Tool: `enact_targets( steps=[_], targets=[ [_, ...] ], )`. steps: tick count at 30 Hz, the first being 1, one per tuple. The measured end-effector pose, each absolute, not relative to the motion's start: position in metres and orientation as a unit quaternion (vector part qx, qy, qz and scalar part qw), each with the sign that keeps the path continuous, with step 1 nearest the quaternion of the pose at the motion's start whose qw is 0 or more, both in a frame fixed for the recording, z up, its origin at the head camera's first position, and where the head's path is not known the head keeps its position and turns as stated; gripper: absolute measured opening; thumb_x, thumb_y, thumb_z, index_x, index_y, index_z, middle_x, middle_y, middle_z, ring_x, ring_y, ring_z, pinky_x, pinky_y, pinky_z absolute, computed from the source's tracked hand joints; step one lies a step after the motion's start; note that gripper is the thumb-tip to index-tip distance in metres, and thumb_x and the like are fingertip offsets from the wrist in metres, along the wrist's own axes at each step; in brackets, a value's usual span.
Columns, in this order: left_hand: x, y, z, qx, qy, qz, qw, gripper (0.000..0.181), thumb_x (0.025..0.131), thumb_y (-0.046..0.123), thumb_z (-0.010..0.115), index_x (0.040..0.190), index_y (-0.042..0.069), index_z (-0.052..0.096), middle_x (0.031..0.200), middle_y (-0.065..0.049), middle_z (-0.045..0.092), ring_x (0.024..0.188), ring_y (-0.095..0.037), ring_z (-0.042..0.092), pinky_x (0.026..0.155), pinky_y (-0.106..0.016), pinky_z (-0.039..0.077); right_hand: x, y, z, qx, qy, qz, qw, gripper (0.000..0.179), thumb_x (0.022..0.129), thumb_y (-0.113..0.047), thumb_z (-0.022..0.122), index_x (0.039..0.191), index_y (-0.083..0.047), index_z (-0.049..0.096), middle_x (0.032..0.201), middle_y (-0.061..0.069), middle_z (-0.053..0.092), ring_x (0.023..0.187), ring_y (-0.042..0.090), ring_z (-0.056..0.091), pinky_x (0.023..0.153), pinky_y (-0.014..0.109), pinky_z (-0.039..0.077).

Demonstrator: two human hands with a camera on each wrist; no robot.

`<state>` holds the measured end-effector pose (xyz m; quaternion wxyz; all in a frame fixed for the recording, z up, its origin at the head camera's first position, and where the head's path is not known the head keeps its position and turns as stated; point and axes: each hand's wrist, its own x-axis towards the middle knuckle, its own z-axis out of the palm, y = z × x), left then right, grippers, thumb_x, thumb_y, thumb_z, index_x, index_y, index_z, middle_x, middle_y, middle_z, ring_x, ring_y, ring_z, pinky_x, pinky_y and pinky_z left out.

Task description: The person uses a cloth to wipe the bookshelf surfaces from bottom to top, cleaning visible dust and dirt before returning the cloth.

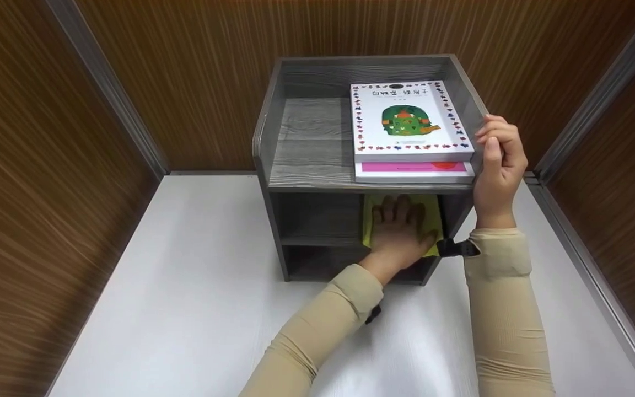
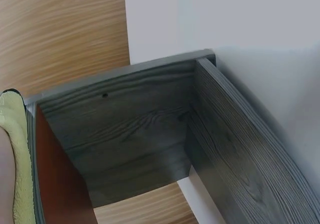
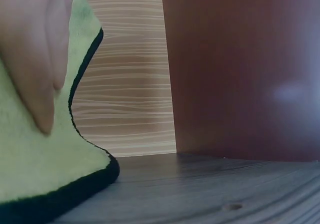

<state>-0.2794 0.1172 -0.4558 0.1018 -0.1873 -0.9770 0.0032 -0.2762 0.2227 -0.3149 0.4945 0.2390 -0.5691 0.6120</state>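
Note:
A small grey wood-grain shelf (image 1: 320, 132) stands on the white table. My left hand (image 1: 400, 229) presses a yellow cloth (image 1: 370, 220) flat on the middle board, its fingers spread. The cloth has a dark edging (image 3: 102, 184), and the left wrist view shows only a strip of it at the left edge. At the upper right, my right hand (image 1: 499, 160) grips the shelf's right side panel with curled fingers. The right wrist view catches fingers (image 3: 37, 98) on the cloth inside the middle compartment.
A white picture book (image 1: 411, 116) lies over a pink and white book (image 1: 414, 171) on the top board, by the right side. The lower compartment (image 2: 135, 124) sits under the cloth's board. Brown wood-grain walls (image 1: 213, 82) enclose the white table (image 1: 185, 309).

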Motion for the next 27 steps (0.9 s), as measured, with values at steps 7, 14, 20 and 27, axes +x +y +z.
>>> enact_targets(
  steps=[7,14,20,27],
  targets=[
    [-0.278,0.123,-0.454,-0.186,-0.978,0.001,0.098,0.07,0.091,0.065,0.019,0.148,0.025,0.022,0.152,-0.008,0.015,0.138,-0.034,0.009,0.106,-0.052,0.016,-0.275,0.225,-0.313,0.241,-0.566,0.612,0.497,0.017,0.082,0.004,0.038,0.076,0.019,0.046,0.08,0.008,0.056,0.106,0.032,0.05,0.103,0.043,0.03],
    [-0.277,0.118,-0.454,-0.195,-0.976,-0.021,0.099,0.069,0.091,0.065,0.023,0.147,0.026,0.025,0.152,-0.005,0.018,0.138,-0.032,0.011,0.106,-0.052,0.017,-0.275,0.225,-0.314,0.244,-0.569,0.608,0.497,0.017,0.082,0.005,0.038,0.076,0.019,0.045,0.08,0.007,0.056,0.105,0.032,0.05,0.103,0.043,0.03],
    [-0.278,0.103,-0.452,-0.201,-0.976,-0.029,0.081,0.067,0.09,0.067,0.024,0.146,0.03,0.026,0.152,0.0,0.016,0.139,-0.029,0.01,0.107,-0.049,0.015,-0.275,0.224,-0.315,0.242,-0.58,0.604,0.49,0.018,0.084,0.003,0.039,0.077,0.018,0.046,0.082,0.006,0.056,0.107,0.031,0.049,0.102,0.043,0.031],
    [-0.284,0.073,-0.45,-0.195,-0.977,-0.063,0.053,0.066,0.089,0.068,0.026,0.146,0.034,0.024,0.152,0.004,0.015,0.14,-0.026,0.007,0.108,-0.047,0.011,-0.276,0.225,-0.315,0.247,-0.573,0.607,0.492,0.018,0.083,0.003,0.04,0.076,0.018,0.045,0.08,0.008,0.055,0.106,0.032,0.05,0.102,0.044,0.031]
  ],
)
